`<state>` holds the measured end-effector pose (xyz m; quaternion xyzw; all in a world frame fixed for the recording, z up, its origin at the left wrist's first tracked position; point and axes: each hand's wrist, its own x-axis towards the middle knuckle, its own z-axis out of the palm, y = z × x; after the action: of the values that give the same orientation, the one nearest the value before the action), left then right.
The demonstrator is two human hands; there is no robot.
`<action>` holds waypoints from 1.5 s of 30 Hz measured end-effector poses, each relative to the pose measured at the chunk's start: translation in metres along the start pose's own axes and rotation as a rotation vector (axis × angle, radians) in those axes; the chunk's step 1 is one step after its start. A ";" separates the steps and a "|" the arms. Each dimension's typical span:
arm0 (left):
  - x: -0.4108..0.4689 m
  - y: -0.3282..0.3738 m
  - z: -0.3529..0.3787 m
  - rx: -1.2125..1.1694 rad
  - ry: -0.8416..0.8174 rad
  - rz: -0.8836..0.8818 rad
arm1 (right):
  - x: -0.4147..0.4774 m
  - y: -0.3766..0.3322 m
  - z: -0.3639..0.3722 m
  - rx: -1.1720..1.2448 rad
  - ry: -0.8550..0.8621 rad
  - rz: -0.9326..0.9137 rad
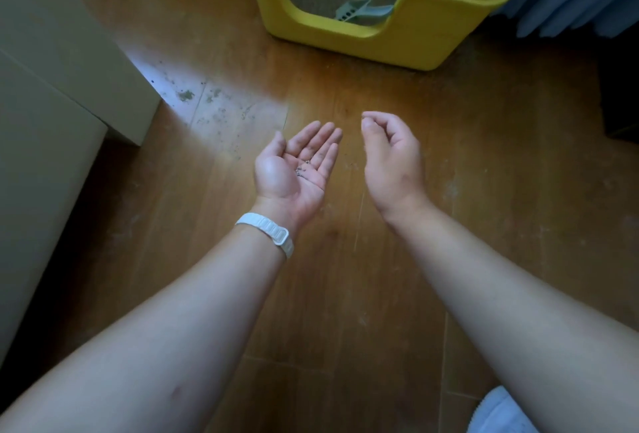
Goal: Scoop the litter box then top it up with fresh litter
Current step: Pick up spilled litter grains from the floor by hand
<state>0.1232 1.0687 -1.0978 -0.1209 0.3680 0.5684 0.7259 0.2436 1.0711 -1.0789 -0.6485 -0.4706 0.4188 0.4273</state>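
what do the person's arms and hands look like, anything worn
Both forearms are bare: no sleeves, no gloves. A white band with a clasp circles the wrist of the left hand. The right hand and wrist wear nothing; no rings show.

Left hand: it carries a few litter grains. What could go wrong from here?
The grains lie loose on the open left hand, away from the box; a tilt could spill them onto the floor. More litter scattered by the cabinet may get overlooked.
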 end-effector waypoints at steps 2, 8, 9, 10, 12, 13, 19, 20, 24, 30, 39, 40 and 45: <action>-0.004 0.002 0.015 -0.016 -0.002 0.025 | 0.001 -0.011 0.003 0.147 0.018 0.094; -0.022 0.004 0.064 -0.064 -0.035 0.081 | 0.002 -0.055 0.005 0.532 -0.004 0.148; -0.025 0.003 0.073 -0.075 -0.040 0.092 | 0.003 -0.062 0.004 0.599 -0.018 0.152; -0.029 0.000 0.081 -0.087 -0.044 0.104 | 0.004 -0.067 0.002 0.641 -0.024 0.149; -0.036 -0.005 0.096 -0.106 -0.044 0.134 | 0.007 -0.077 -0.002 0.700 -0.021 0.146; -0.039 -0.007 0.103 -0.110 -0.041 0.151 | 0.009 -0.082 -0.005 0.732 -0.017 0.151; -0.058 -0.012 0.147 -0.129 -0.040 0.192 | 0.019 -0.118 -0.030 0.923 0.000 0.196; -0.063 -0.012 0.156 -0.127 -0.040 0.190 | 0.019 -0.127 -0.035 0.938 0.008 0.206; -0.106 -0.010 0.194 -0.111 0.007 0.151 | 0.007 -0.174 -0.061 0.946 0.029 0.255; -0.189 0.009 0.267 -0.116 0.052 0.105 | -0.019 -0.276 -0.101 0.969 0.057 0.294; -0.334 0.048 0.402 -0.074 0.091 0.115 | -0.061 -0.458 -0.163 0.976 0.082 0.359; -0.349 0.050 0.416 -0.075 0.096 0.114 | -0.065 -0.477 -0.172 0.977 0.084 0.363; -0.420 0.052 0.486 -0.062 0.102 0.111 | -0.083 -0.561 -0.219 0.958 0.103 0.357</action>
<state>0.2332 1.0652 -0.4629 -0.1515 0.3929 0.6120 0.6694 0.2920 1.0633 -0.4734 -0.4700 -0.0864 0.6212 0.6211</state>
